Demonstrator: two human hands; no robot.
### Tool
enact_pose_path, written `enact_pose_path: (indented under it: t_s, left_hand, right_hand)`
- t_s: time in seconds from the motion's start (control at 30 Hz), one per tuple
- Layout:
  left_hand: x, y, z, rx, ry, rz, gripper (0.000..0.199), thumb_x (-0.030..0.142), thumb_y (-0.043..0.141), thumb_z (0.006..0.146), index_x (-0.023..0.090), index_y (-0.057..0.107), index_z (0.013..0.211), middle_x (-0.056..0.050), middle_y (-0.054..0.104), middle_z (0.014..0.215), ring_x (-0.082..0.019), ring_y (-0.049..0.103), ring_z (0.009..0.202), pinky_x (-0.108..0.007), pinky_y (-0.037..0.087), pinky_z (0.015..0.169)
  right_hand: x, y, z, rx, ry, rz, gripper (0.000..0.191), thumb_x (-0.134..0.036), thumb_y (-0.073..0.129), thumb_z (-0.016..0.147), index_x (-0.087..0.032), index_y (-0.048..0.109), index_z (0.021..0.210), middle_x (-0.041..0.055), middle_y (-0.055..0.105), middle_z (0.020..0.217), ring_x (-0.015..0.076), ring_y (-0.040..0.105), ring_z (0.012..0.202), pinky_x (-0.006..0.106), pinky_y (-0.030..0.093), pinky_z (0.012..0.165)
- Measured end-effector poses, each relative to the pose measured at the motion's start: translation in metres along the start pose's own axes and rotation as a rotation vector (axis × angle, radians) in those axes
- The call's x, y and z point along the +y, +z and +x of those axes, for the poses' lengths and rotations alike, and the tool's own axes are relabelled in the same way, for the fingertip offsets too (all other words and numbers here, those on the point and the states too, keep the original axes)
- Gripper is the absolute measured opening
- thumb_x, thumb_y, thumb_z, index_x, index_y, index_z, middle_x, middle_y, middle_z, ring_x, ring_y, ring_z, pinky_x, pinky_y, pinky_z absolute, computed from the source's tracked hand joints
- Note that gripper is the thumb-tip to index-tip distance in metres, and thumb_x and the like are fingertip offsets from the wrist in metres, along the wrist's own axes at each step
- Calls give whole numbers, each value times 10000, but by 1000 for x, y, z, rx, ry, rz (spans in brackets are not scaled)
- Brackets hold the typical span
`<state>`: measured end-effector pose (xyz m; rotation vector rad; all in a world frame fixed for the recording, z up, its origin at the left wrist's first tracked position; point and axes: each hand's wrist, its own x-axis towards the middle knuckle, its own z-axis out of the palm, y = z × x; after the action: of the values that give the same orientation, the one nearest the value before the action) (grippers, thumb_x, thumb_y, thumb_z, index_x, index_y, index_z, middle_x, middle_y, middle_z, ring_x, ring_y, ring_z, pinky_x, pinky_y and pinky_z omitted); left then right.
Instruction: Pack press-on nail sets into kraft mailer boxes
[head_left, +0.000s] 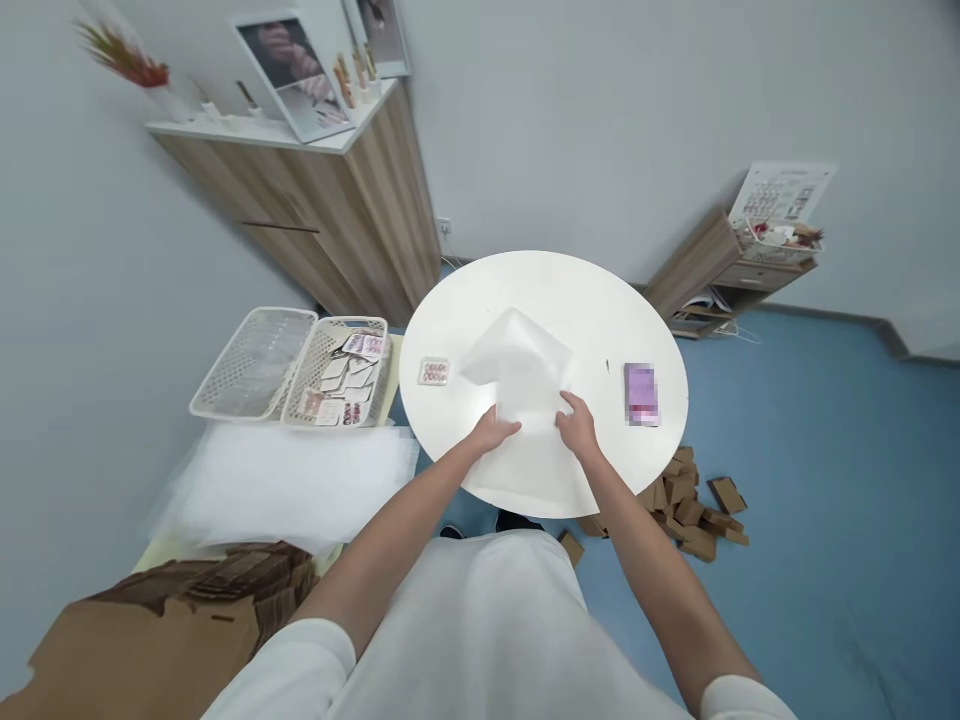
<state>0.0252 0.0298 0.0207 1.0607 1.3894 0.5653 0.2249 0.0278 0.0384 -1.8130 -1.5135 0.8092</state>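
Sheet (516, 345) lay on round white table (630, 315), both sides attended

Near left: brown cardboard stack (150, 640), slightly cut off by the frame. Just beyond it, pile of white sheets (277, 480), then two white baskets side by side, left basket (234, 416) and right basket (301, 372), the right one full of small packets (349, 375). Brown boxes (686, 510) lay heaped on the blue floor (825, 470), right of the table. Forearms crossed the near table edge and hid bits of it. On the tabletop, small clear case (434, 372) sat left, purple pack (641, 390) right, pixelated. Farther back: wood-grain cabinet (292, 190) left, picture frame (294, 75) on top; low shelf (697, 265) right, against the wall.

Hands: left hand (495, 430) was at the sheet's left side, right hand (577, 425) at its right, both touching it. Thumb and index stood apart on each, other fingers curled or hidden; could not tell whether either pinched it. Translucent sheet was centred on the table, far part folded and raised in a peak, near part toward the person.
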Motion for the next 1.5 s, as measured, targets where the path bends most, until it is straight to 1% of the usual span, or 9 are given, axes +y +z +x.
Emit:
enact_pose_path:
  t_s: [0.17, 0.27, 0.43, 0.57, 0.8, 0.9, 1.07, 1.33, 1.5]
  left_hand:
    - [18, 20, 41, 187, 69, 198, 567, 222, 583, 704, 149, 395, 1233, -63, 612, 904, -170, 584, 807, -299, 449, 755]
    - [-1, 22, 37, 212, 4, 342, 541, 190, 559, 703, 147, 410, 1221, -49, 592, 872, -165, 567, 804, -295, 441, 760]
    - [-27, 20, 17, 122, -16, 433, 556, 169, 489, 745, 161, 330, 1278, -25, 577, 827, -153, 554, 797, -272, 440, 725]
    - [-23, 19, 20, 86, 11, 556, 569, 176, 463, 759, 180, 280, 1298, -8, 559, 789, -154, 549, 765, -275, 432, 704]
    - [-21, 18, 21, 44, 68, 630, 475, 176, 438, 766, 168, 344, 1232, -2, 520, 750, -150, 525, 660, -273, 415, 619]
    - [-20, 19, 19, 76, 59, 570, 495, 201, 437, 782, 180, 314, 1261, -3, 535, 765, -145, 531, 668, -274, 422, 632]
    - [-18, 25, 22, 172, 40, 413, 634, 207, 439, 796, 172, 134, 1351, -31, 567, 875, -137, 554, 757, -287, 437, 720]
    - [-22, 35, 20, 280, 22, 599, 749, 216, 470, 764, 137, 47, 1377, -144, 472, 1162, -233, 500, 1025, -351, 439, 780]
    - [-22, 34, 7, 327, 264, 857, 658, 326, 428, 807, 152, 138, 1371, -162, 266, 1384, -296, 261, 1260, -457, 283, 969]
  right_hand:
    - [2, -22, 34, 238, -165, 55, 444, -176, 376, 762, -208, 443, 1200, 92, 426, 1240, 204, 405, 1165, 389, 399, 923]
    - [30, -16, 21, 80, -109, 85, 357, -224, 444, 734, -188, 506, 1084, 104, 477, 1137, 214, 470, 1071, 393, 412, 891]
    - [68, -1, 22, -217, 259, 413, 469, -399, 572, 659, -240, 447, 1083, 48, 526, 1057, 170, 557, 832, 354, 483, 747]
    - [63, -11, 87, -216, 260, 684, 421, -445, 534, 698, -306, 452, 1087, 16, 470, 1165, 147, 557, 931, 303, 477, 760]
    - [17, -32, 201, -547, 234, 599, 381, -419, 551, 722, -254, 528, 1065, 39, 580, 1008, 129, 574, 727, 321, 498, 683]
    - [-1, -28, 216, -357, -8, 427, 388, -314, 565, 719, -215, 530, 1092, 55, 589, 1014, 121, 536, 690, 341, 480, 698]
    - [15, -26, 195, -72, -337, 192, 358, -256, 459, 769, -224, 529, 1118, 77, 508, 1170, 142, 541, 767, 364, 465, 757]
    - [61, -20, 137, -79, -176, -87, 541, -273, 485, 744, -190, 376, 1267, 129, 339, 1338, 266, 377, 1180, 478, 336, 956]
    - [64, -7, 43, -10, -83, -213, 610, -316, 410, 796, -188, 197, 1354, 114, 124, 1446, 280, 130, 1316, 518, 202, 1025]
